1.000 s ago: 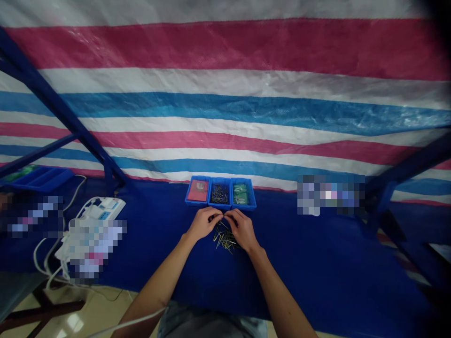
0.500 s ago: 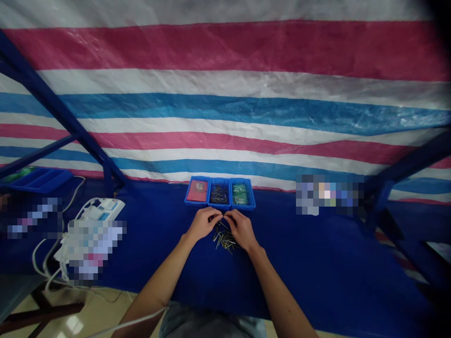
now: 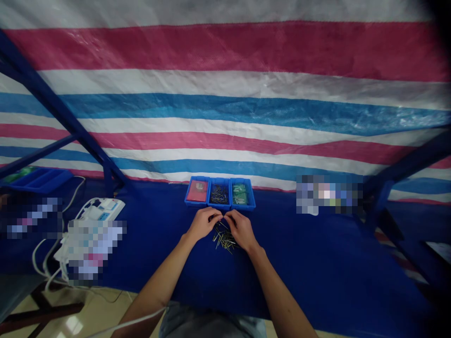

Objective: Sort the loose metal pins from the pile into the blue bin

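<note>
My left hand [image 3: 204, 223] and my right hand [image 3: 241, 227] meet fingertip to fingertip just in front of the small blue bins. Both are closed in a pinch; whatever sits between the fingers is too small and hidden to name. Below and between them lies a loose pile of screws [image 3: 224, 240], thin, silvery and brassy, partly covered by the hands. Dark screws [image 3: 219, 194] fill the middle bin. The left bin holds a flat pinkish-red item [image 3: 197, 191], and small green and whitish pieces [image 3: 240, 194] lie in the right one.
The blue table [image 3: 303, 267] runs under everything. To the left are a white power strip [image 3: 105, 210], white cables [image 3: 45, 270] and blurred-out items. A blue divided tray [image 3: 44, 180] stands farther left. Blue frame posts [image 3: 70, 112] and a striped tarpaulin [image 3: 246, 112] close off the back.
</note>
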Motion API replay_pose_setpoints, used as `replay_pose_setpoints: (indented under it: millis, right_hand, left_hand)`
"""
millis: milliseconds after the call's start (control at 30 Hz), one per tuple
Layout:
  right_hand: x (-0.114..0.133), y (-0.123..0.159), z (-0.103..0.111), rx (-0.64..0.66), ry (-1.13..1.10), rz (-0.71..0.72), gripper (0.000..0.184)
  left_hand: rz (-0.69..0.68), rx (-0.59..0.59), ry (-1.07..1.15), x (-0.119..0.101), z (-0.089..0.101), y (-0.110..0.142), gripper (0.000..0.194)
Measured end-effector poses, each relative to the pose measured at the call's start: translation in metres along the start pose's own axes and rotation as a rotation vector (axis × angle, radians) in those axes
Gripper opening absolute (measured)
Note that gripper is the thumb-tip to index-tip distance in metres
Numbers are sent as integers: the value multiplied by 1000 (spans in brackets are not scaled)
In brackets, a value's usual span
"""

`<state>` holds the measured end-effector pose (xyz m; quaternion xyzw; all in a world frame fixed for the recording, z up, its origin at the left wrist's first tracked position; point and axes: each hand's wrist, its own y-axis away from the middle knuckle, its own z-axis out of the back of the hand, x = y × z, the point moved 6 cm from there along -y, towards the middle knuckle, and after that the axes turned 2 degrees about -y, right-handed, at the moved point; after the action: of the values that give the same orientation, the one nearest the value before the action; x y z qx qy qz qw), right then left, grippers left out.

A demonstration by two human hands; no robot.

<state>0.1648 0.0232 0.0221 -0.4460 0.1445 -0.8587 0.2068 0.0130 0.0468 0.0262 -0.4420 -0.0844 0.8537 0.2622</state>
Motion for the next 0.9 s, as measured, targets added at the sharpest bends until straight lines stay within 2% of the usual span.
replay_pose_setpoints:
  millis: [300,400,467,667,900]
  right_hand:
    - [-3,0,-2,6,3,-25,23]
    - [-9,1,-1,-22,-29,-59,18]
    - [-11,2,-1,-42,-52,-72,23]
    - [-4,0,-1,-35,-75,-4,21]
    - [-2,0,1,-29,-70,-2,20]
  left_hand:
    - [8,-4,17,-1,0,0,19]
    - [10,-5,13,-2,1,0,20]
    - [8,-5,15,-3,1,0,20]
    - [8,-3,12,-3,1,0,21]
    - [4,-1,22,-3,1,0,22]
